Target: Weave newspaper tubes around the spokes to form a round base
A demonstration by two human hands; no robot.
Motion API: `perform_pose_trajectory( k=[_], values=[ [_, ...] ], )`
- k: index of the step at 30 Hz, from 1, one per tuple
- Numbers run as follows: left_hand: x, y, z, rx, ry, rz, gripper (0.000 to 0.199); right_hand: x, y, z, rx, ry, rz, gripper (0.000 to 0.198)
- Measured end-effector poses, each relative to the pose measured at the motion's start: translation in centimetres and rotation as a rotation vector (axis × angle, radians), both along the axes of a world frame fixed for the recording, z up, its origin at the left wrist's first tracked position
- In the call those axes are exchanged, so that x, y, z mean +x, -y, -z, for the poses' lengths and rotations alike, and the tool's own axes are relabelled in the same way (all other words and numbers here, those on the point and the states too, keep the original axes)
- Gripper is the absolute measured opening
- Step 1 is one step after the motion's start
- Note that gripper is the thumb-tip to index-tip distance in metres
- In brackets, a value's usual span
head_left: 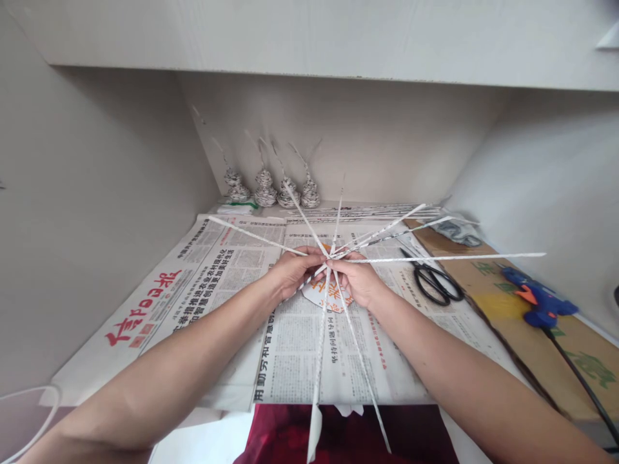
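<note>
My left hand (296, 269) and my right hand (356, 276) meet over the newspaper, thumbs and fingers pinching the middle of a star of rolled paper sticks (323, 322). Several thin white sticks fan out from that crossing in all directions. Two of them point down toward my body, and one reaches far to the right. Below my hands lies a rounded white piece with orange print (323, 295), partly covered by the fingers and sticks. The exact crossing is partly hidden by my fingertips.
Newspaper (213, 277) covers the table. Black scissors (435, 283) lie to the right, by cardboard (493, 322) bearing a blue glue gun (539, 296). Behind stand several woven gourd shapes (265, 190) and a bundle of paper sticks (367, 212). A shelf (309, 38) overhangs the back.
</note>
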State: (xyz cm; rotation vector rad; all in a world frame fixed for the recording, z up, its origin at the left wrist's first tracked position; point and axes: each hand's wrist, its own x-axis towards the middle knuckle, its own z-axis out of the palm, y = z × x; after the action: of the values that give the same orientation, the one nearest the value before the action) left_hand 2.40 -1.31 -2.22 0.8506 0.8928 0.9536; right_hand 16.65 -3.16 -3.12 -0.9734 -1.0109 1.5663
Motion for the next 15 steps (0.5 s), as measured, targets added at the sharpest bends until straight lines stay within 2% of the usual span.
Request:
perform_pose_trajectory(
  k=[6,11,15],
  values=[
    [0.15,0.08,0.27,0.056,0.039,-0.015,0.021,-0.04,-0.3,0.2,0.004,-0.036,0.021,0.019],
    [0.09,0.07,0.36,0.083,0.046,-0.019,0.023,0.03,-0.4,0.06,-0.036,-0.089,-0.018,0.013],
    [0.21,0.18,0.49,0.119,0.037,-0.021,0.028,-0.14,-0.47,0.02,-0.071,-0.043,0.037,0.009]
  ],
)
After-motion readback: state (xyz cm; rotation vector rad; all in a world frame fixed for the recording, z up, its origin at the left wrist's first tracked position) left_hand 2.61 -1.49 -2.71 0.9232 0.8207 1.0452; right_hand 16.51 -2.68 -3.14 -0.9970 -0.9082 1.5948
